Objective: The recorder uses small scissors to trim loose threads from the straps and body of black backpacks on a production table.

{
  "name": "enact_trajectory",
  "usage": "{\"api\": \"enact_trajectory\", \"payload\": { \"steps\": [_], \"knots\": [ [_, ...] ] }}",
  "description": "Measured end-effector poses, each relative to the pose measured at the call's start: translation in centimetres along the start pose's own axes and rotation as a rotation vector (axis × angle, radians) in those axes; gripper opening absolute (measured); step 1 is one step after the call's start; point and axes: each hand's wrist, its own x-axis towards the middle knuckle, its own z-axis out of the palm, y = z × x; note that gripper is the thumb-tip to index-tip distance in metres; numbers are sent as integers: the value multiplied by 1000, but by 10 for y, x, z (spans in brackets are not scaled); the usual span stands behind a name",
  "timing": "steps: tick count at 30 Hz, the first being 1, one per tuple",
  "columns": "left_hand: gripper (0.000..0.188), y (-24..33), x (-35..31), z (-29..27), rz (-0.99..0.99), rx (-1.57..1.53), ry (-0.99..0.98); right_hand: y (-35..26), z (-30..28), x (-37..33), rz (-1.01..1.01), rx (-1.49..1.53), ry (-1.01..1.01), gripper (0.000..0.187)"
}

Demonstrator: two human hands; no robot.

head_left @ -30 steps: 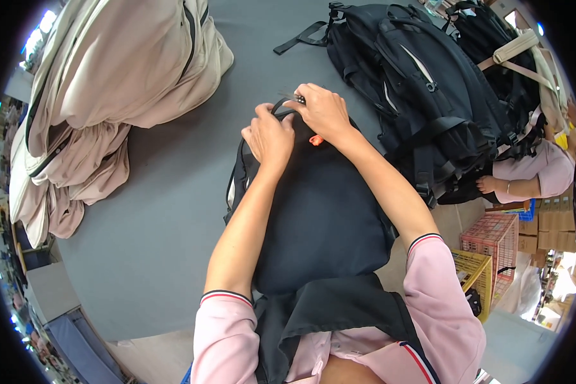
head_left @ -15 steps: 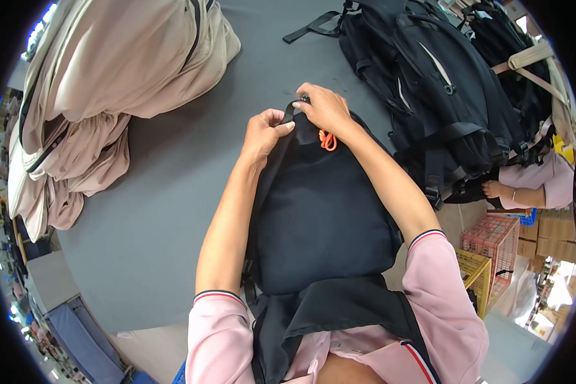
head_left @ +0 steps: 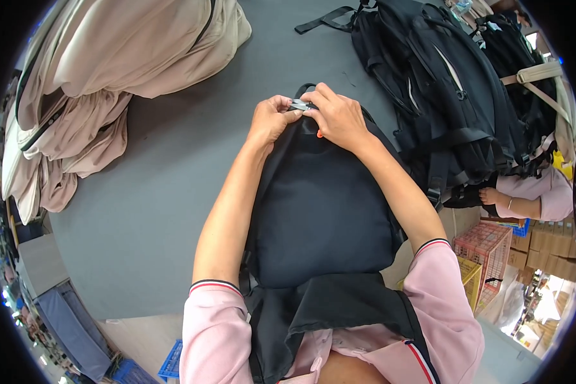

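A black backpack [head_left: 323, 211] lies on the grey table, its lower end against my apron. At its top edge both my hands meet. My right hand [head_left: 340, 120] is closed around small metal thread snips [head_left: 300, 105], whose blades point left toward my other fingers. A bit of orange cord [head_left: 320, 134] shows below that hand. My left hand [head_left: 271, 123] pinches the black fabric at the top of the backpack, right by the blades; exactly which bit it grips is hidden. A dark handle loop [head_left: 305, 88] rises just behind the fingers.
Beige fabric bags [head_left: 141, 48] are heaped at the far left of the grey table [head_left: 153, 211]. Black backpacks [head_left: 429, 83] are piled on the right. Beyond them are another person's arm [head_left: 521, 206], a pink crate [head_left: 486, 246] and cardboard boxes [head_left: 553, 240].
The snips' blades have come into view between my hands. My right hand has shifted slightly right and down, and most of the orange cord is now hidden.
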Motion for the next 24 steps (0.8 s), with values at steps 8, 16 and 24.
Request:
{"api": "enact_trajectory", "payload": {
  "steps": [8, 16, 24],
  "knots": [
    [15, 1, 0, -3, -19, 30, 10, -4, -2, -8, 67, 55, 53, 16],
    [13, 5, -1, -1, -46, 73, -18, 2, -3, -8, 139, 58, 76, 13],
    [41, 40, 14, 3, -2, 694, -59, 64, -17, -21, 890, 1019, -291, 32]
  ]
}}
